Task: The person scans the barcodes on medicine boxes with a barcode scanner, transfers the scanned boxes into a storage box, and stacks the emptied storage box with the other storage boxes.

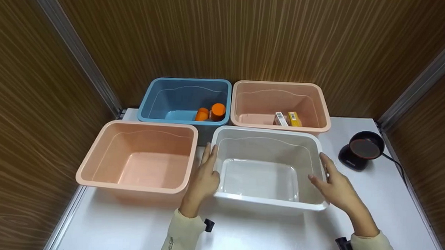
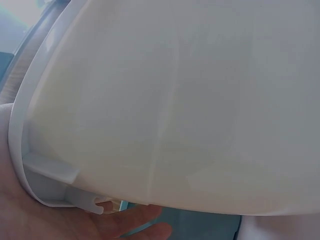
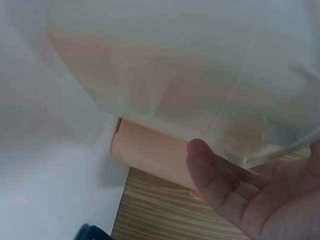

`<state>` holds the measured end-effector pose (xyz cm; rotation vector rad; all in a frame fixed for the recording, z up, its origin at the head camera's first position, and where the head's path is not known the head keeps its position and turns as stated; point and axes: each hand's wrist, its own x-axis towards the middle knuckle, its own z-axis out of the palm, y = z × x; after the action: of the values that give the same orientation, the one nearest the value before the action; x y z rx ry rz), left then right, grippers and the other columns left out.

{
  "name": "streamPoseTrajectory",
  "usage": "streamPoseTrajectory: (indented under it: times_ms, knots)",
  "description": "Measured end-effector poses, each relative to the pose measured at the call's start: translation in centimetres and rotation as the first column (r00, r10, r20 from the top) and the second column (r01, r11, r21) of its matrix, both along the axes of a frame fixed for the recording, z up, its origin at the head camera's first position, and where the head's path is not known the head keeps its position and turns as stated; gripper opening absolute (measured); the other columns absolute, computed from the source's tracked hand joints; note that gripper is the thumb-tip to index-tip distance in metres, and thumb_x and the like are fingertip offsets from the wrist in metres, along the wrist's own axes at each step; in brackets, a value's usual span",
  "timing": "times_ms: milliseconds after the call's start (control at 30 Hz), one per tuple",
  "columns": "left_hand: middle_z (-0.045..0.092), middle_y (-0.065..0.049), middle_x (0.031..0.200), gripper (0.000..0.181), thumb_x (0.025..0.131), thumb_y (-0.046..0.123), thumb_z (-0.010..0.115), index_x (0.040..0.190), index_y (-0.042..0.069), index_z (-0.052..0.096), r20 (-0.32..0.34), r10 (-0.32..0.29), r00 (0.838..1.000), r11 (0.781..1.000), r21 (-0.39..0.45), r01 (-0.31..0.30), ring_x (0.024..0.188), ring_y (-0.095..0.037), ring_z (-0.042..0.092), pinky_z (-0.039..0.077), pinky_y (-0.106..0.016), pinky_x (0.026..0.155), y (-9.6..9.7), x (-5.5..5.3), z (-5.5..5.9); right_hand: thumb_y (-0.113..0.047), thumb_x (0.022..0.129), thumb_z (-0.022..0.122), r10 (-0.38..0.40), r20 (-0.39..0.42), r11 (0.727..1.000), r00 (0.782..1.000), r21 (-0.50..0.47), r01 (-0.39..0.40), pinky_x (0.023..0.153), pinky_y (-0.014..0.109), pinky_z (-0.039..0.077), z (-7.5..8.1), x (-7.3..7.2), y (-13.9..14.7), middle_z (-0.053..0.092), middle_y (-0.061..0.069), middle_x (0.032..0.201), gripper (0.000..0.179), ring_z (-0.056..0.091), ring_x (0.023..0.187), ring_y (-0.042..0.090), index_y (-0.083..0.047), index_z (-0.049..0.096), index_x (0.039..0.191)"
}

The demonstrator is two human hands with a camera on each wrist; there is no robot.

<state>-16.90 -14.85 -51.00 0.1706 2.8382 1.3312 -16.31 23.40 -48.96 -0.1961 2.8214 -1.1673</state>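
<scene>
A white plastic bin stands in front of me, between my two hands. At its left side is my left hand, its thumb at the rim and its fingers along the outside. In the left wrist view those fingers reach beneath the white bin's rim. My right hand grips the opposite side, thumb over the rim and inside, the other fingers outside. The right wrist view shows its fingers against the underside of the bin's edge. Nothing lies inside the white bin.
A pink bin stands to the left. Behind are a blue bin with orange round-topped items and another pink bin holding a white box and a yellow box. A black corded device stands at right.
</scene>
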Motion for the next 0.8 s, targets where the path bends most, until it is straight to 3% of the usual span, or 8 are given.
streamPoseTrajectory:
  times_ms: [200,400,567,800]
  knots:
    - [0.005,-0.012,0.169,0.076,0.091,-0.006,0.047,0.161,0.01,0.023,0.004,-0.003,1.0,1.0,0.023,0.002,0.152,-0.035,0.011,0.023,-0.053,0.117,-0.11,0.07,0.18,-0.007,0.096,0.059,0.04,-0.014,0.998,0.999,0.043,-0.039,0.102,0.069,0.036,-0.09,-0.05,-0.41,0.026,0.035,0.155,0.08,0.037,0.133,0.058,0.001,0.012,0.16]
    - [0.006,-0.017,0.168,0.077,0.089,-0.007,0.043,0.161,0.009,0.023,0.009,-0.016,1.0,0.998,0.061,0.016,0.15,-0.037,0.014,0.038,-0.052,0.104,-0.13,0.21,0.37,-0.001,0.093,0.055,0.037,-0.02,0.998,0.999,0.049,-0.036,0.099,0.067,0.04,0.04,0.01,-0.41,0.028,0.034,0.154,0.08,0.04,0.131,0.056,0.001,0.013,0.16]
    - [0.013,-0.022,0.166,0.076,0.09,-0.009,0.041,0.161,0.009,0.023,0.001,-0.019,1.0,0.998,0.052,0.019,0.149,-0.038,0.019,0.03,-0.052,0.113,-0.12,0.14,0.36,-0.001,0.092,0.057,0.019,-0.024,0.999,1.0,0.042,-0.018,0.099,0.066,0.041,0.04,-0.03,-0.23,0.03,0.034,0.153,0.079,0.041,0.132,0.056,0.001,0.017,0.16]
    - [0.024,-0.029,0.16,0.072,0.088,-0.013,0.04,0.158,0.002,0.029,-0.052,-0.026,0.998,0.999,0.026,0.027,0.14,-0.041,0.037,0.037,-0.053,0.108,-0.13,0.1,0.56,0.001,0.09,0.057,0.024,-0.052,1.0,0.998,-0.009,-0.024,0.087,0.06,0.052,-0.12,-0.12,-0.04,0.032,0.036,0.151,0.077,0.052,0.12,0.056,0.004,0.021,0.158]
